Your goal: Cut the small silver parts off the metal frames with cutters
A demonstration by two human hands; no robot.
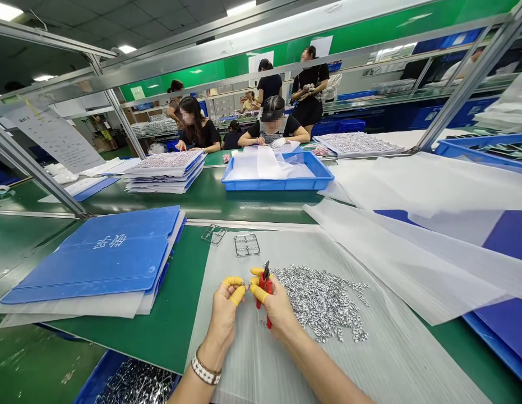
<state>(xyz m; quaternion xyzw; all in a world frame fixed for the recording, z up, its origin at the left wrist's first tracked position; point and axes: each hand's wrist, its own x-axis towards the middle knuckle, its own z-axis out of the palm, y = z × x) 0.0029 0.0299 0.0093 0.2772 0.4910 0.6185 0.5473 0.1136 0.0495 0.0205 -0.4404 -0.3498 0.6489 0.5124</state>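
Red pliers point(267, 285) in right grip point(279, 306); blue board point(88, 266) bears white characters point(112, 242).

I see yellow finger cots point(238, 295) on my left hand point(223, 308) and right hand point(280, 306), a white-and-brown patterned bracelet point(205, 368) circling one wrist point(213, 349), and bare forearms point(317, 365).

Ceiling: grey, panelled point(96, 22), with lit white rectangular lights point(241, 8). Silver aluminium-profile frame point(476, 76) stands over the long, glossy green workbench point(214, 205). Bright green panel strip point(370, 33) runs along the upper rails. Shiny green floor point(37, 359) at lower left; dark-blue plastic bins point(437, 115) at back right.
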